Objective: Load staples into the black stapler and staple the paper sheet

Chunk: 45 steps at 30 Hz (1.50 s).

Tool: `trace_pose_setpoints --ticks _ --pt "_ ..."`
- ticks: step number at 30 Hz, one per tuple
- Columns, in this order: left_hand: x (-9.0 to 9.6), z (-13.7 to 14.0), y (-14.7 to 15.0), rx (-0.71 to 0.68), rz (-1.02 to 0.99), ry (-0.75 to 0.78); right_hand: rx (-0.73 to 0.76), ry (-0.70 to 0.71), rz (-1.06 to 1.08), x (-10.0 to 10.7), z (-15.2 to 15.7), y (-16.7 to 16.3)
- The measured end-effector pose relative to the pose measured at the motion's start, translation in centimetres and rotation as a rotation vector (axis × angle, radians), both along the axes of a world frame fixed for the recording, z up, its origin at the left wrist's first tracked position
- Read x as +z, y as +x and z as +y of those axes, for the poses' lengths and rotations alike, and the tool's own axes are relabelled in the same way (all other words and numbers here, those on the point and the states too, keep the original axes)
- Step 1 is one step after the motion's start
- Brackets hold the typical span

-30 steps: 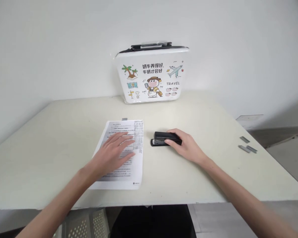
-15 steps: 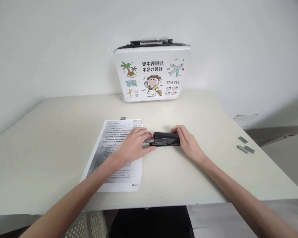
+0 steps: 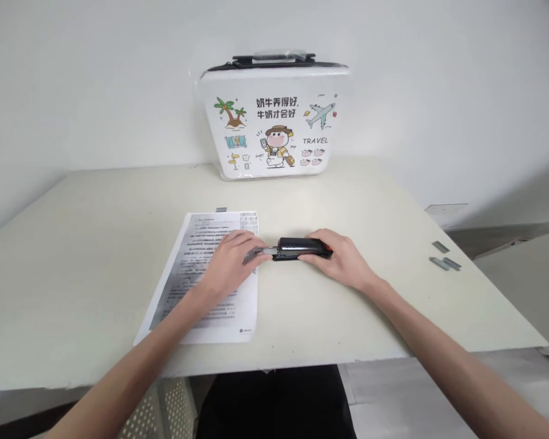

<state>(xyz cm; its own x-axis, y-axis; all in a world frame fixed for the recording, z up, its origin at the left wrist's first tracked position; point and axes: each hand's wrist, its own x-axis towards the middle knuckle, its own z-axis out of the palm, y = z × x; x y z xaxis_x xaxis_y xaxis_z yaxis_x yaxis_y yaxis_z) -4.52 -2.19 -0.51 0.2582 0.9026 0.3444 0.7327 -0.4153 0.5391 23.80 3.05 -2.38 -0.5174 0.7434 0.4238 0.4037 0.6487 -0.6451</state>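
Note:
A black stapler [image 3: 301, 245] lies on its length across the tabletop, its front end toward the left. My right hand [image 3: 345, 256] is closed around its back end, thumb along the near side. From the front end sticks out a narrow metal staple tray [image 3: 269, 250]. The fingers of my left hand [image 3: 229, 259] pinch the outer end of this tray, above the right edge of a printed sheet of paper [image 3: 244, 317]. My left forearm and hand hide part of the sheet.
A strip of staples [image 3: 221, 210] lies at the sheet's top edge. Several more staple strips [image 3: 444, 262] are at the table's right side. A white cartoon-printed case [image 3: 274, 122] stands against the wall at the back of the table [image 3: 96, 262].
The metal tray sticks out farther from the stapler, as my left hand has moved left with it. My right thumb now presses along the stapler's near side. The view has tilted slightly.

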Motion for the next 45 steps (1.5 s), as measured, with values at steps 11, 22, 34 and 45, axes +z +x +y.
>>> trace_pose_setpoints --ticks 11,22,34,45 --pt "4.4 -3.2 3.7 0.178 -1.703 -0.892 -0.084 0.747 0.097 3.3 -5.8 -2.2" --pt "4.3 -3.6 5.3 0.117 -1.622 -0.836 -0.151 0.664 -0.039 1.9 -8.1 -0.4" --pt "3.3 -4.9 3.3 0.260 -1.106 -0.469 -0.261 0.652 0.161 5.0 -7.8 0.0" --pt "3.3 -4.6 2.9 -0.091 -0.578 -0.342 -0.273 0.523 0.180 4.1 -6.6 -2.2"
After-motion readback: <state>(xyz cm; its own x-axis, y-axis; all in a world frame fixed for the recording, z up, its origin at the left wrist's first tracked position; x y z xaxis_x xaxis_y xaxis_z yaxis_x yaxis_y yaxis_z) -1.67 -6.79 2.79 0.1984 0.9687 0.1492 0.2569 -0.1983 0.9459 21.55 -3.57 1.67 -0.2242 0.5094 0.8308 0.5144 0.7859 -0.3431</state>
